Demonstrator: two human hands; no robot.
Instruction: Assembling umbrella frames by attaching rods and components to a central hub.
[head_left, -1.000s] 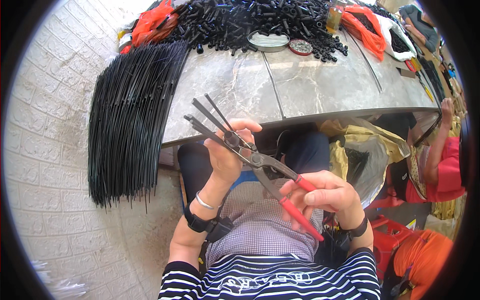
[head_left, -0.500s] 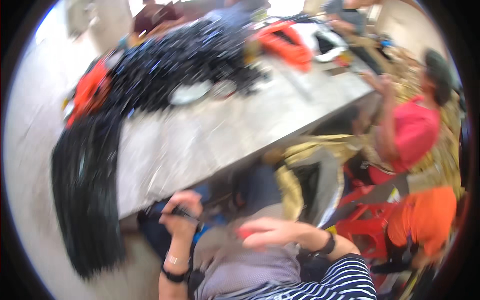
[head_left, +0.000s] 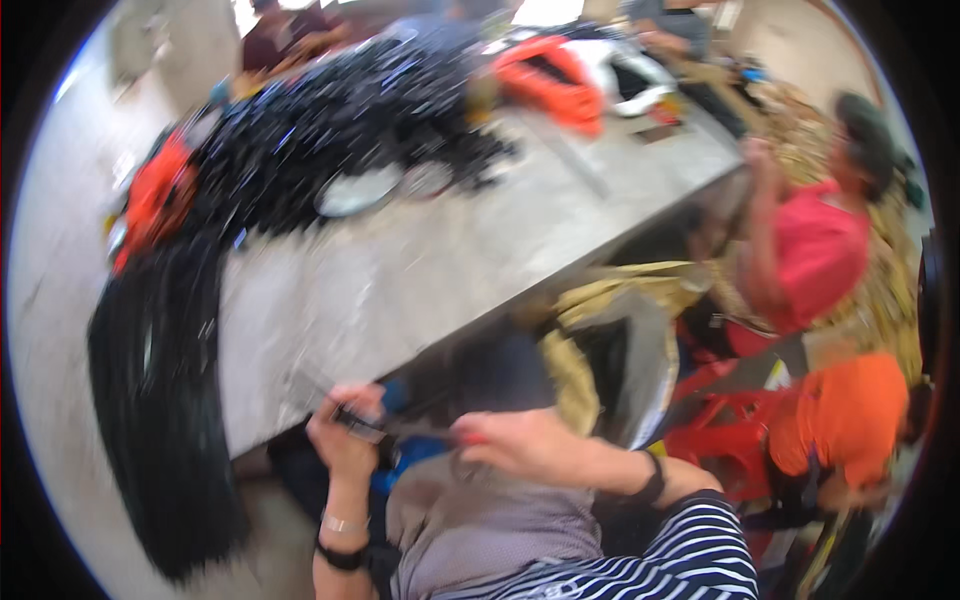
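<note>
Since a second ago the view has swung to the right, and both hands have dropped from chest height to the lap, just below the near edge of the counter (head_left: 400, 290). Everything is smeared by motion blur.

A seated person in a striped top holds a dark, slender tool (head_left: 395, 428) low over the lap. Its long axis runs roughly level, from left to right, bridging the two hands. The left hand (head_left: 345, 435) is closed around its left end, fingers curled over it. The right hand (head_left: 510, 445) lies at the other end, where a spot of red shows; whether that grip is fully closed I cannot tell through the blur. Neither hand is clearly nearer; the tool lies between them.

On the counter, beyond the hands, sits a heap of short black pieces (head_left: 340, 130). A sheaf of long black strands (head_left: 160, 400) hangs over its left end. To the right of the counter, other people in red and orange tops work.
</note>
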